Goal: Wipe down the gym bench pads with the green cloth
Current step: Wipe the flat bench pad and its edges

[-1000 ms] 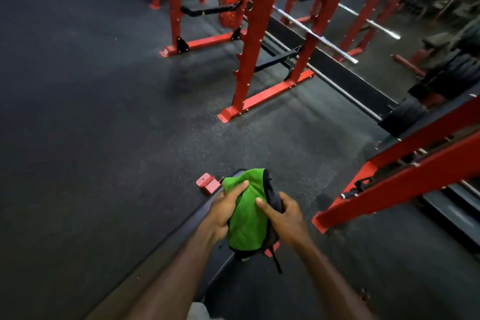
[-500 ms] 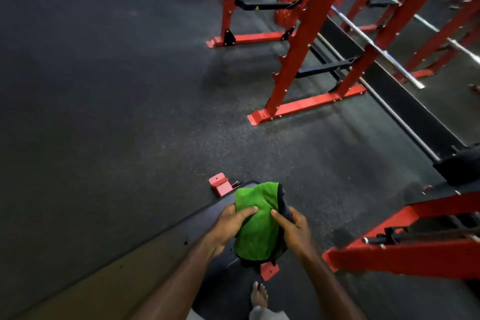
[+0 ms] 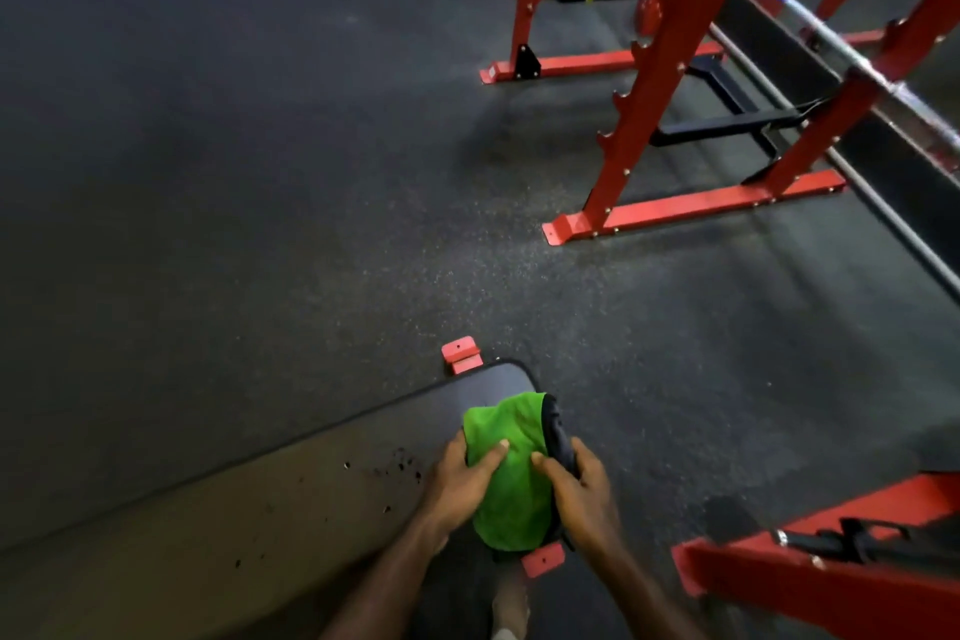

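Dark rubber floor point(image 3: 260, 172) | red racks point(image 3: 670, 83) | black bench pad point(image 3: 311, 473)

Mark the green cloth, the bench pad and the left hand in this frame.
green cloth point(image 3: 511, 489): head view, on the middle of the green fabric between the hands.
bench pad point(image 3: 291, 499): head view, on the bare dark top surface.
left hand point(image 3: 460, 478): head view, on the back of the hand.

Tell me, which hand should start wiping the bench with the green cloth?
Probably the left hand. It grips the green cloth on the side over the bench pad, right beside the dark specks. The right hand holds the cloth's edge out past the pad.
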Tool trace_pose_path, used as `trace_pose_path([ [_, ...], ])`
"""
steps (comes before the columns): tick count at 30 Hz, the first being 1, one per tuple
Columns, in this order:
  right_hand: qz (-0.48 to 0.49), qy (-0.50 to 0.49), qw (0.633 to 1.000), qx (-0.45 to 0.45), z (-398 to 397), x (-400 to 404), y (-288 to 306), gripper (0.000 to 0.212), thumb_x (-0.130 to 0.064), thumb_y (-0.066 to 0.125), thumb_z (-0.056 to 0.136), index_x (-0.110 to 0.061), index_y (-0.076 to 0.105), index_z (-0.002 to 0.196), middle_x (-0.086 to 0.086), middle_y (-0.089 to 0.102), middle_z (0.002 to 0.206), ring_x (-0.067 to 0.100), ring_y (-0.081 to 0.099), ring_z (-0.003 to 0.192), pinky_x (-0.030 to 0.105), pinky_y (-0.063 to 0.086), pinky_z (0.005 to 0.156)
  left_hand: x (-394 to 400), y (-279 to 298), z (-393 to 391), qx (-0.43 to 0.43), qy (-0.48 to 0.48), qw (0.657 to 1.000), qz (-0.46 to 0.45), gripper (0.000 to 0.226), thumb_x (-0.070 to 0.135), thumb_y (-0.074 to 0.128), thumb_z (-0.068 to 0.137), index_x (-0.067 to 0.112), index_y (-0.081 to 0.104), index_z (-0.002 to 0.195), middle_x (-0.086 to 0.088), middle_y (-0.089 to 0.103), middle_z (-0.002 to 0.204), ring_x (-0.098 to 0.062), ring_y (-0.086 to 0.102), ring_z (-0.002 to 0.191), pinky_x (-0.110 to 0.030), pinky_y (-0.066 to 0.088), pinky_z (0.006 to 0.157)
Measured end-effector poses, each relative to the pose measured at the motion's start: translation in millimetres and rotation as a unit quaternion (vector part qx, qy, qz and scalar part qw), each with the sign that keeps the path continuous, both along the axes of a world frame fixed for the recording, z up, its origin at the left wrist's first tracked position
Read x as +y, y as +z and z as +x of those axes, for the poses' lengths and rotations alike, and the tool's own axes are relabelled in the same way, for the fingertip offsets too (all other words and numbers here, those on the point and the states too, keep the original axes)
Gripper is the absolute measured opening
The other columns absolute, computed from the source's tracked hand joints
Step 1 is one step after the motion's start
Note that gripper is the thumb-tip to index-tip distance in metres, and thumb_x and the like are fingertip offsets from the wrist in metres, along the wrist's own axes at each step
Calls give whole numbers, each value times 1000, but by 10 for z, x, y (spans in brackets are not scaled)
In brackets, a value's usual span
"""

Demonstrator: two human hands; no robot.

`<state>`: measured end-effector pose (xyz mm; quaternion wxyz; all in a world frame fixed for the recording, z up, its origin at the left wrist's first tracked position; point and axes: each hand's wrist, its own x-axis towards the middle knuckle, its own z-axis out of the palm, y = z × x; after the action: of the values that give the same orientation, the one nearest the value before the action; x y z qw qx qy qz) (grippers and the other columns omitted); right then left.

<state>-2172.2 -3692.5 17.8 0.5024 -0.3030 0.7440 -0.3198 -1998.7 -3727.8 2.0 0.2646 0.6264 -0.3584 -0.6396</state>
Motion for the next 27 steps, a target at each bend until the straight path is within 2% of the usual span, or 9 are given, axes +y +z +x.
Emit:
trace_pose_path([
  [3, 16, -23, 999, 15, -49, 39, -569, 84, -75, 78, 65, -17, 67, 125, 6, 75, 118, 28, 69, 115, 52, 57, 97, -40, -409, -76, -31, 0, 1000, -6, 53, 64, 74, 71, 30, 71, 111, 8, 78, 105, -14, 74, 101, -49, 58, 95],
  [6, 27, -23, 999, 27, -118, 9, -1225, 97, -88, 66, 64, -16, 63, 130, 11, 70, 126, 30, 66, 120, 52, 53, 102, -105, -857, -141, -37, -2, 999, -34, 34, 46, 74, 89, 23, 70, 114, 6, 78, 104, -12, 74, 100, -47, 59, 95],
  [8, 34, -17, 998, 44, -124, -100, -1547, 92, -83, 62, 67, -15, 63, 130, 10, 70, 126, 28, 66, 120, 51, 53, 102, -140, -1246, -144, -42, -20, 998, -37, 28, 40, 70, 97, 24, 69, 120, 6, 77, 109, -12, 73, 103, -47, 58, 97],
  [12, 28, 35, 997, 69, -134, -296, -2024, 66, -75, 62, 75, -23, 65, 115, 3, 73, 108, 24, 70, 106, 49, 57, 92, -196, -1936, -77, -164, -89, 978, -98, 56, 77, 48, 88, 33, 65, 119, 9, 65, 111, -15, 64, 107, -47, 53, 97],
  [16, 6, 73, 990, 122, -168, -558, -2356, 33, -49, 69, 93, -18, 63, 103, 2, 71, 98, 26, 68, 98, 39, 53, 81, -313, -2348, -75, -282, -132, 934, -177, 68, 69, 30, 95, 22, 63, 131, 0, 58, 136, -25, 54, 124, -43, 44, 106],
  [18, -13, 84, 980, 180, -169, -647, -2470, 29, -41, 68, 97, -18, 62, 115, 8, 69, 110, 28, 65, 107, 38, 49, 87, -370, -2510, -67, -330, -143, 911, -203, 66, 64, 29, 98, 23, 59, 141, -2, 50, 151, -25, 45, 138, -45, 40, 112],
  [23, -122, 168, 889, 408, 80, -655, -2651, 78, -50, 59, 94, -18, 33, 160, 11, 29, 167, 33, 28, 153, 52, 29, 119, -347, -2893, -51, -378, -167, 886, -213, 65, 62, 27, 99, 31, 45, 153, 2, 28, 168, -22, 22, 154, -45, 24, 122],
  [25, -149, 244, 855, 433, 198, -648, -2727, 79, -58, 52, 95, -23, 30, 163, 6, 22, 171, 29, 16, 159, 54, 18, 124, -303, -2939, -43, -374, -170, 884, -223, 65, 60, 26, 100, 30, 42, 156, 3, 24, 170, -21, 18, 156, -47, 24, 123],
  [27, -134, 278, 849, 429, 284, -655, -2839, 80, -69, 45, 96, -30, 27, 164, 3, 20, 172, 29, 11, 160, 56, 15, 127, -288, -2923, -8, -375, -165, 883, -231, 63, 55, 26, 101, 30, 37, 159, 5, 20, 171, -19, 14, 158, -46, 24, 125],
])
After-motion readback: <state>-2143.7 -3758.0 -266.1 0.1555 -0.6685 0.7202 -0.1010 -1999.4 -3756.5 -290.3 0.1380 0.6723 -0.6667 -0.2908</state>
